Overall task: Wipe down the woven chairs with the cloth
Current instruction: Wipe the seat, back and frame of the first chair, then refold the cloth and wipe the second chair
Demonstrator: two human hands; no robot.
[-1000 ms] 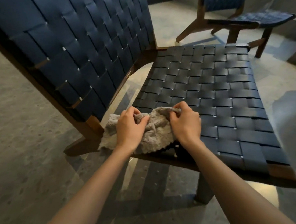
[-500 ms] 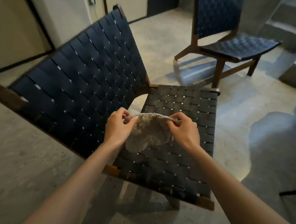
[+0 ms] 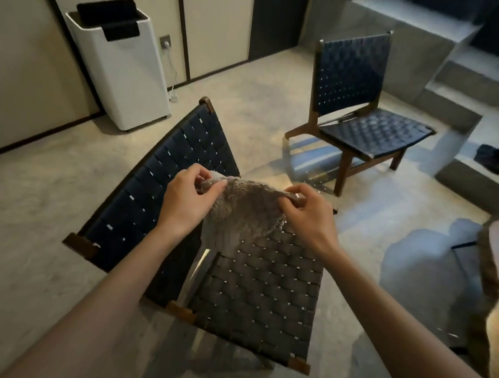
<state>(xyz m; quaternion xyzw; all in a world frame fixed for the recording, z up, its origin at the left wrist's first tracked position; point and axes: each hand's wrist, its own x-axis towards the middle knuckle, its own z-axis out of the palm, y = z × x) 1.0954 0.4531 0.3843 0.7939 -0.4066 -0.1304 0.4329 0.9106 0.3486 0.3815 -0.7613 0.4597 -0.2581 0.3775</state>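
Cloth (image 3: pixel 239 215), left grip (image 3: pixel 187 201), right grip (image 3: pixel 307 217), seat (image 3: pixel 261 298) part-hidden

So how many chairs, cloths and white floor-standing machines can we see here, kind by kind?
Woven chairs: 2
Grey cloth: 1
White floor-standing appliance: 1
Total: 4

My cloth (image 3: pixel 239 215) is grey-beige. The near chair (image 3: pixel 258 297) shows navy basket-weave webbing on a brown wood frame; the second chair (image 3: pixel 351 73), upper right, matches it. At upper left, the appliance (image 3: pixel 124 77) is white with a black top.
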